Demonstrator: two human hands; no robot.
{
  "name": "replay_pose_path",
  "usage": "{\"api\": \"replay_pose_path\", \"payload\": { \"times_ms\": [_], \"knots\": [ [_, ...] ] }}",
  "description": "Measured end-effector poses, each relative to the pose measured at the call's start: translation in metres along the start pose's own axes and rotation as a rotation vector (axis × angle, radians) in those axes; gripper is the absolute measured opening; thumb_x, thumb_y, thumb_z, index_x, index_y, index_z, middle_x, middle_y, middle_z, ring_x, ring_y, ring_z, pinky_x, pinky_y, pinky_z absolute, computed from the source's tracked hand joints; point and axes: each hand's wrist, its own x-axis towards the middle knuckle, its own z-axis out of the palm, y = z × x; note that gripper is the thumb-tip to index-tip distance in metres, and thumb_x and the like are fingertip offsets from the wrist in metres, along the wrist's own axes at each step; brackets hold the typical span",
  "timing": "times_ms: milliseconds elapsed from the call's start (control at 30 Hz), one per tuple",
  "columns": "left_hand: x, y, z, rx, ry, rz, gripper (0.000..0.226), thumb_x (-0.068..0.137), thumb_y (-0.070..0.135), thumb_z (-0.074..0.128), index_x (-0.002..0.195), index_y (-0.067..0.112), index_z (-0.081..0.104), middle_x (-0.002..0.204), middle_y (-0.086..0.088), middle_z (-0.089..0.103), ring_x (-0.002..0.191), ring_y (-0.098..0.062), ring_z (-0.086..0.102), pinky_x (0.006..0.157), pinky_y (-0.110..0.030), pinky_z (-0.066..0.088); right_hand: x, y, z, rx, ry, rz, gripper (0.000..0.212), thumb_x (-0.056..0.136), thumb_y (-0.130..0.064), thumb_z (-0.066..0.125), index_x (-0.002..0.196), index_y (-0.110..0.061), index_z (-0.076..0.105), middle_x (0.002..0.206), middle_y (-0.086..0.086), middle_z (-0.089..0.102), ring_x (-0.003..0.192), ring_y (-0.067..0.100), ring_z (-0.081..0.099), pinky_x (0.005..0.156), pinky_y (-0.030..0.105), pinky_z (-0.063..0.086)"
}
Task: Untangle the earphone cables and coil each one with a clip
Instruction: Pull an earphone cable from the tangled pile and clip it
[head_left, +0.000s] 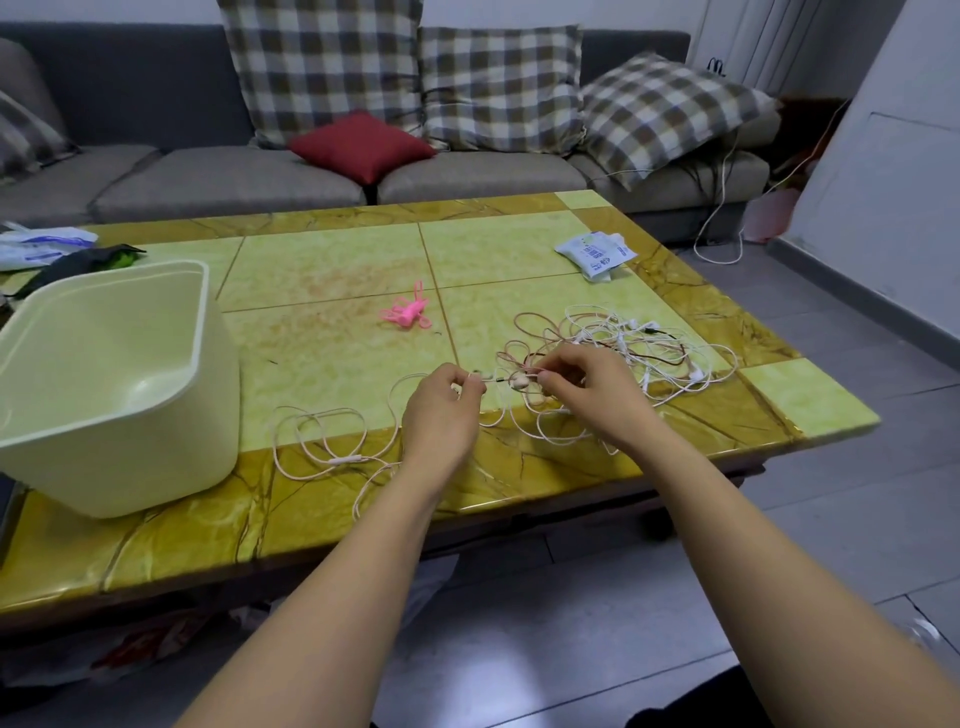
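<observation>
While the left hand (441, 415) pinches a pale pink cable (340, 460) looping along the table's (332, 270) near edge, the right hand (592, 395) pinches a strand of the tangle of earphone cables (639, 338) toward the right edge. Pink clips (408, 312) lie mid-table.

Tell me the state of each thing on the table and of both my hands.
left hand: pinches the pale cable
right hand: pinches a strand at the near edge of the cable tangle
pale cable: partly pulled free, lying in loose loops, uncoiled
cable tangle: still knotted, several earphones mixed
pink clips: lying unused, apart from the cables
cream tub: upright, nothing seen inside
wipes packet: lying flat
</observation>
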Motion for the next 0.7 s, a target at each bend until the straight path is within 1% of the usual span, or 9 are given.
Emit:
{"api": "replay_pose_path", "payload": {
  "times_ms": [100,200,333,433,500,533,600,633,700],
  "knots": [
    [-0.002,0.002,0.000,-0.050,-0.015,-0.001,0.018,0.093,0.028,0.054,0.088,0.015,0.065,0.080,-0.002,0.065,0.070,-0.023,0.054,0.066,-0.034,0.042,-0.001,-0.001,0.001,-0.006,-0.068,-0.022,0.013,0.091,-0.012,0.061,0.098,-0.018,0.070,0.084,0.001,0.070,0.071,0.007,0.061,0.067,0.020,0.049],
    [-0.004,0.003,0.003,-0.063,-0.121,-0.017,0.017,0.090,0.030,0.059,0.085,0.015,0.067,0.078,-0.003,0.067,0.065,-0.021,0.053,0.065,-0.034,0.041,-0.002,-0.004,0.006,0.008,-0.067,-0.064,0.010,0.090,-0.009,0.063,0.093,-0.017,0.069,0.080,-0.006,0.067,0.065,-0.004,0.055,0.064,0.010,0.042],
    [-0.007,0.004,0.005,-0.140,-0.084,-0.064,0.017,0.089,0.027,0.062,0.083,0.014,0.071,0.092,-0.003,0.072,0.091,-0.022,0.063,0.080,-0.035,0.047,-0.002,-0.005,0.005,0.033,-0.108,-0.079,0.008,0.088,-0.008,0.063,0.089,-0.015,0.067,0.079,-0.006,0.065,0.065,-0.002,0.052,0.064,0.012,0.041],
    [-0.007,0.007,0.005,-0.283,-0.019,-0.136,0.015,0.090,0.020,0.062,0.082,0.010,0.070,0.096,-0.001,0.069,0.100,-0.028,0.062,0.079,-0.034,0.045,-0.005,-0.004,0.006,-0.006,-0.188,-0.115,0.012,0.087,-0.007,0.064,0.084,-0.018,0.067,0.081,-0.006,0.065,0.073,0.004,0.055,0.065,0.013,0.038],
    [-0.007,0.006,0.006,-0.343,-0.014,-0.169,0.014,0.091,0.018,0.061,0.081,0.012,0.069,0.090,0.000,0.067,0.092,-0.042,0.057,0.070,-0.039,0.046,-0.007,-0.004,0.007,-0.003,-0.183,-0.143,0.012,0.084,-0.007,0.067,0.083,-0.019,0.070,0.084,-0.006,0.065,0.076,0.003,0.054,0.066,0.010,0.036],
    [-0.009,0.006,0.006,-0.341,-0.036,-0.174,0.014,0.091,0.018,0.060,0.081,0.012,0.068,0.082,0.001,0.065,0.079,-0.043,0.053,0.061,-0.035,0.041,-0.006,-0.005,0.007,0.009,-0.171,-0.152,0.013,0.082,-0.007,0.070,0.082,-0.020,0.072,0.088,-0.006,0.065,0.080,0.003,0.055,0.067,0.009,0.036],
    [-0.014,0.010,0.008,-0.327,-0.091,-0.178,0.014,0.092,0.017,0.060,0.082,0.011,0.068,0.062,0.006,0.053,0.055,-0.022,0.043,0.049,-0.027,0.030,-0.005,-0.006,0.006,0.035,-0.155,-0.152,0.016,0.077,-0.006,0.075,0.080,-0.021,0.074,0.098,-0.002,0.067,0.091,0.001,0.057,0.071,0.006,0.035],
    [-0.015,0.011,0.009,-0.342,-0.098,-0.189,0.014,0.092,0.015,0.060,0.082,0.010,0.068,0.055,0.008,0.048,0.051,-0.013,0.038,0.048,-0.025,0.028,-0.005,-0.006,0.006,0.043,-0.154,-0.149,0.017,0.077,-0.005,0.076,0.079,-0.022,0.074,0.102,0.000,0.067,0.092,-0.003,0.056,0.072,0.005,0.035],
    [-0.014,0.013,0.009,-0.423,-0.071,-0.229,0.014,0.090,0.012,0.060,0.079,0.010,0.068,0.048,0.011,0.043,0.049,-0.008,0.034,0.047,-0.024,0.026,-0.006,-0.005,0.006,0.034,-0.191,-0.141,0.016,0.078,-0.006,0.076,0.077,-0.022,0.075,0.106,0.000,0.065,0.089,-0.008,0.055,0.072,0.005,0.036]
  ]
}}
